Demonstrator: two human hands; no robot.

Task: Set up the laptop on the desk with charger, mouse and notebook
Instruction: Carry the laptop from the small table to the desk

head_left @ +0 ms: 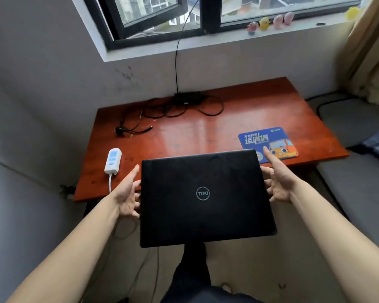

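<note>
A shut black laptop (204, 197) with a round logo on its lid hangs in the air over the front edge of the red-brown desk (206, 127). My left hand (127, 193) holds its left edge and my right hand (279, 184) holds its right edge, fingertips tucked under the sides and thumbs free. The black charger brick (187, 98) lies at the back of the desk among tangled black cables, and its plug (121, 131) rests at the left. A white power strip (112, 160) sits on the desk's front left corner.
A blue mouse pad (269, 143) lies on the desk at the front right, partly behind the laptop. Grey cushioned seating (348, 127) runs along the right. Small toy figures (265, 24) stand on the window sill above. My dark trouser leg (193, 270) is below the laptop.
</note>
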